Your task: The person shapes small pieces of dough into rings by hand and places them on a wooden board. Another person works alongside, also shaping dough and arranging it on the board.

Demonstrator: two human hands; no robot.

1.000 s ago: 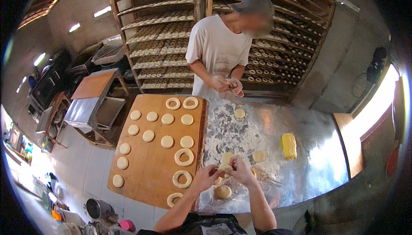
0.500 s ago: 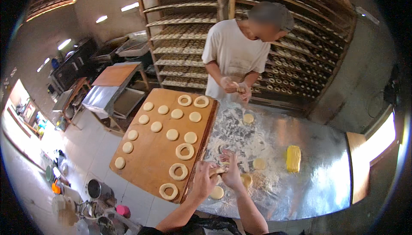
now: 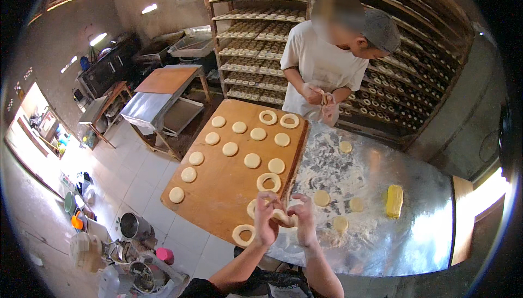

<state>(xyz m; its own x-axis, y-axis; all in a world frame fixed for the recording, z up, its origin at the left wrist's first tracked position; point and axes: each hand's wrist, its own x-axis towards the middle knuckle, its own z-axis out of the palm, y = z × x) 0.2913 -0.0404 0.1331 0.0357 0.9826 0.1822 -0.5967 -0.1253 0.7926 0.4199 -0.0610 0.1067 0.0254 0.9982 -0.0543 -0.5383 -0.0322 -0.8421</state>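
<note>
Between my two hands is a pale dough ring (image 3: 281,218), tilted above the right edge of a wooden board (image 3: 218,181). My left hand (image 3: 266,223) has curled fingers gripping its left side. My right hand (image 3: 304,220) pinches the other side, fingers bent. On the board, under and beside my left hand, lie dough rings (image 3: 243,235); one is partly hidden by that hand. More rings lie along the board's right side, with several flat dough discs (image 3: 251,160) to their left. To the right of my right hand, dough discs (image 3: 321,198) rest on the floured metal table (image 3: 376,243).
A yellow block (image 3: 394,201) lies on the table's right part. Across the table a co-worker (image 3: 327,64) handles a piece of dough. Behind stand racks (image 3: 261,36) loaded with trays of dough. Pots (image 3: 135,226) and buckets stand on the floor at lower left.
The camera view has shifted, moving the board and table rightward in the picture. My hands have moved left toward the board, and the dough's ring shape shows more plainly between them.
</note>
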